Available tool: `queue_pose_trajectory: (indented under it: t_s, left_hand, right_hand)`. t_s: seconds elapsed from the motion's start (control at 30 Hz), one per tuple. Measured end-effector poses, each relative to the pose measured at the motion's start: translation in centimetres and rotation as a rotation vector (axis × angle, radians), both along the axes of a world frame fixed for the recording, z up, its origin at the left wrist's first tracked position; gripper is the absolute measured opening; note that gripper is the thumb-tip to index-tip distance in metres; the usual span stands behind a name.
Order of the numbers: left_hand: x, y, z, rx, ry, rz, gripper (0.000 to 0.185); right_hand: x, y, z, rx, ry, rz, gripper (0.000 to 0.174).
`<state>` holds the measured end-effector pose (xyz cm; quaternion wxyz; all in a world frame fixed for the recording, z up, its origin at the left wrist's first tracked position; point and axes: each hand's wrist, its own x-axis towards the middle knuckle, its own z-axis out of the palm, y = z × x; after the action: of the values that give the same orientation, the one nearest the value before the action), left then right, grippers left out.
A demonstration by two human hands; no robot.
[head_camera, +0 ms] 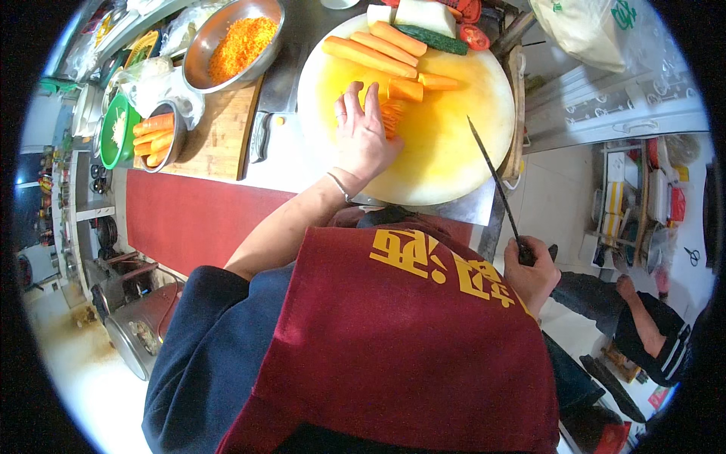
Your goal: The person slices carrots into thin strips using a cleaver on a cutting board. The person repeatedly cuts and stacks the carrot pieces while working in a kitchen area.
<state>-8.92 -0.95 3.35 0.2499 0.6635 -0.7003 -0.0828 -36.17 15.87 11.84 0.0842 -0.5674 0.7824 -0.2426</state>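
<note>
My left hand [363, 133] rests with spread fingers on the round cutting board [454, 176], against a small heap of shredded carrot [392, 118]. My right hand [530, 272] grips the handle of a kitchen knife [492, 164], seen nearly edge-on beside the board's right side, its tip toward the board. A thick carrot chunk [405, 89] and a smaller carrot piece [440, 82] lie just beyond my left fingers. Farther back are several long peeled carrot pieces [368, 57], a cucumber piece [432, 40], a pale block of vegetable [425, 17] and a cut tomato [474, 37].
On the left, a steel bowl of grated carrot [195, 71] stands on a wooden board [227, 133]. Near it are a smaller bowl of carrots [180, 133], a green basket [110, 153] and a black-handled knife [260, 136]. Another person [646, 329] is at the far right.
</note>
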Motion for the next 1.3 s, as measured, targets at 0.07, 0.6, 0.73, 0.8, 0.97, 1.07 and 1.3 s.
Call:
queue_pose_trajectory:
  t_s: [0.07,0.6,0.73,0.8,0.97,1.07,1.3]
  left_hand:
    - [-0.2,0.4,0.6,0.026,0.036,-0.016,0.097]
    - [2.8,-4.4,0.7,0.095,0.048,-0.189,0.018]
    - [3.3,-5.3,0.0,0.149,-0.039,-0.224,0.025]
    - [3.4,-5.4,-0.4,0.179,-0.047,-0.221,0.027]
    - [3.2,-5.3,0.0,0.082,-0.21,-0.332,0.031]
    - [3.0,-5.4,0.5,0.169,-0.218,-0.375,0.032]
    - [3.8,-5.1,0.1,0.108,-0.181,-0.417,0.03]
  right_hand:
    - [-0.3,-0.2,-0.3,0.011,0.003,0.009,0.02]
    - [0.5,0.1,0.6,0.103,-0.091,-0.091,0.019]
    - [1.0,0.6,0.6,0.119,-0.11,-0.131,0.02]
    - [1.3,0.9,0.6,0.123,-0.127,-0.148,0.021]
    - [2.3,1.3,1.0,0.156,-0.135,-0.197,0.023]
    - [2.5,2.0,0.3,0.149,-0.162,-0.218,0.024]
    - [4.4,2.1,1.9,0.266,-0.138,-0.265,0.024]
